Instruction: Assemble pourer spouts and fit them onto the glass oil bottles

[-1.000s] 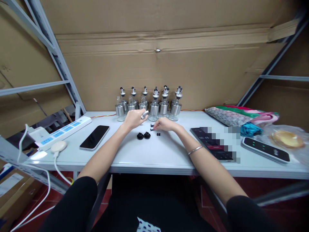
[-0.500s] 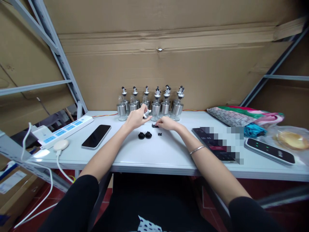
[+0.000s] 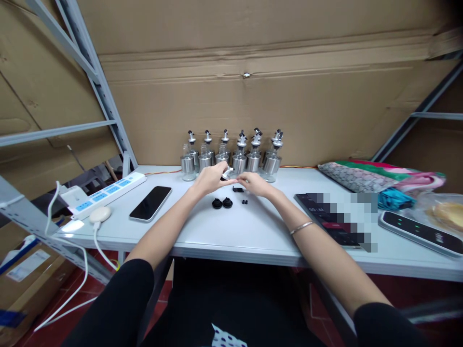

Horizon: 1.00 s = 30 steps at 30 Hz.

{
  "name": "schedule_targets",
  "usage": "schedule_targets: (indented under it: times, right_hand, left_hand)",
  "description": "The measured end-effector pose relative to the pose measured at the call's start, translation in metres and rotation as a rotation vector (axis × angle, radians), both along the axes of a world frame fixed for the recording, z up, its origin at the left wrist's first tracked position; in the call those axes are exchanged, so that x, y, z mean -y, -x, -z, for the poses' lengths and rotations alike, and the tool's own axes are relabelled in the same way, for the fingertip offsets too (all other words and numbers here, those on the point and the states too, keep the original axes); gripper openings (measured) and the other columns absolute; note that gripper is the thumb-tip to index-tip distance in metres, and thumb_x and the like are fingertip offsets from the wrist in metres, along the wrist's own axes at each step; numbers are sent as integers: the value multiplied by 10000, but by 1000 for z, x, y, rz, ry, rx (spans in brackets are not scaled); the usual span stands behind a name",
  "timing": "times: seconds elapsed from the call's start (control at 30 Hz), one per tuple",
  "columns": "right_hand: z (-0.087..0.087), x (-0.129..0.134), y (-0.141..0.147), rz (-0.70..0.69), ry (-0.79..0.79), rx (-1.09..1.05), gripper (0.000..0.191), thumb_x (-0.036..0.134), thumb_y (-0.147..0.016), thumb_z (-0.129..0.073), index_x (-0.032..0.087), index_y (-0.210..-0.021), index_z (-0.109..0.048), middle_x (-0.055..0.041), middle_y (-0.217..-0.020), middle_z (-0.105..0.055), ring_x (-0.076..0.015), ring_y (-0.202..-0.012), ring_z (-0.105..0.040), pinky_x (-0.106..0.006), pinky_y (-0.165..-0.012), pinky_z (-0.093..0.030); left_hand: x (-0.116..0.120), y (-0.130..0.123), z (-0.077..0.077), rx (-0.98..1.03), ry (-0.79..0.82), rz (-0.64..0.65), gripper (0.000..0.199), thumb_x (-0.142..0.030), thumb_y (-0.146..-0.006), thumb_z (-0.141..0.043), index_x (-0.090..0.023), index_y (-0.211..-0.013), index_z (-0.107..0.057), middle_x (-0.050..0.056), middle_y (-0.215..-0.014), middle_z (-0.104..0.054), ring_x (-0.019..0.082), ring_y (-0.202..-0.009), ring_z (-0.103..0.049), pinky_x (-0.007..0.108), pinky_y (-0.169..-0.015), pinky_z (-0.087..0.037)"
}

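Note:
My left hand [image 3: 213, 177] is closed around a silver pourer spout [image 3: 227, 172], whose tip shows above the fingers. My right hand [image 3: 255, 184] is pinched, its fingertips meeting my left fingertips beside the spout; whatever lies between them is too small to make out. Just below the hands lie small black parts [image 3: 238, 190]. Closer to me sit two round black stoppers [image 3: 222, 203] and a pair of tiny black pieces [image 3: 245, 202]. Behind my hands stand several glass bottles with steel sleeves [image 3: 188, 166], some topped with silver pourers [image 3: 256, 137] and some in front bare-necked.
On the left of the table [image 3: 231, 236] are a phone [image 3: 151, 203], a power strip [image 3: 108, 193] and a white round charger [image 3: 100, 214]. To the right lie a tablet-like screen [image 3: 325, 217], a white device [image 3: 423, 233] and a patterned cloth bag [image 3: 361, 178]. Cardboard [image 3: 231, 101] stands behind.
My right hand has lifted off the small black parts and come to my left fingertips. My left hand still holds the spout. The whole view has shifted slightly.

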State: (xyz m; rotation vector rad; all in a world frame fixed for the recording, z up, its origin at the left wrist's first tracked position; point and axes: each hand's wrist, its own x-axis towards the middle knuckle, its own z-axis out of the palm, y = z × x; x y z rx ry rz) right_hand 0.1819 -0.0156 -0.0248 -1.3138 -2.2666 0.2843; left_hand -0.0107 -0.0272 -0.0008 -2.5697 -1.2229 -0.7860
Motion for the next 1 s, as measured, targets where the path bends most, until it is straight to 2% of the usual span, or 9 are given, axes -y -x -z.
schedule_targets:
  times: [0.07, 0.17, 0.27, 0.37, 0.47, 0.6, 0.73, 1.0]
  right_hand:
    - [-7, 5, 3, -25, -41, -162, 258, 262, -850, -455, 149, -890, -683, -84, -982, -697, -216, -928, -613, -324, -838, -448]
    - [-14, 13, 8, -101, -25, -389, 280, 362, -820, -490, 139, -858, -654, -63, -891, -683, -191, -856, -602, -291, -764, -458]
    - [-15, 16, 11, -126, 12, -469, 274, 395, -786, -527, 140, -802, -626, -45, -808, -661, -167, -770, -588, -268, -698, -456]
    - [-15, 16, 13, -136, -11, -511, 261, 400, -789, -524, 154, -831, -600, -33, -812, -647, -153, -759, -574, -266, -701, -449]
    - [-15, 17, 14, -151, -21, -499, 227, 385, -807, -498, 168, -812, -565, -14, -773, -612, -134, -714, -544, -249, -670, -426]
    - [-16, 19, 15, -119, -29, -443, 212, 380, -819, -478, 183, -739, -496, 15, -679, -537, -122, -647, -486, -237, -622, -381]
    - [-15, 18, 18, -132, -92, -361, 230, 373, -858, -414, 201, -706, -429, 39, -612, -453, -115, -597, -431, -233, -598, -335]
    - [-13, 15, 19, -67, -174, -270, 275, 376, -900, -355, 209, -687, -402, 36, -597, -421, -120, -577, -409, -231, -576, -287]
  left_hand:
    - [-1, 0, 1, -12, 18, 5, 362, -554, -834, -491, -192, -836, -481, 22, -795, -621, 170, -693, -591, 253, -558, -304]
    - [-2, 0, 1, -7, 43, -3, 339, -532, -838, -497, -193, -817, -500, 20, -776, -631, 171, -692, -592, 248, -555, -302]
    - [-1, -1, 0, 26, 55, -10, 333, -529, -815, -535, -198, -836, -499, 17, -792, -641, 174, -699, -600, 241, -554, -312]
    - [1, -2, -1, 31, 86, 0, 376, -554, -777, -569, -204, -886, -486, 17, -800, -645, 186, -706, -615, 238, -554, -331]
    - [2, -3, 0, -3, 111, 26, 393, -558, -801, -525, -206, -968, -473, 16, -770, -638, 203, -692, -626, 244, -554, -350]
    - [5, -6, 2, -38, 102, 20, 308, -475, -869, -419, -206, -1009, -473, 21, -771, -639, 221, -701, -643, 257, -565, -374]
    - [7, -9, 2, -63, 102, -42, 235, -359, -851, -428, -196, -1012, -477, 42, -831, -657, 251, -772, -660, 279, -605, -410]
    - [11, -13, 0, -59, 85, -85, 260, -356, -856, -434, -175, -1040, -460, 67, -913, -647, 263, -839, -663, 295, -643, -439]
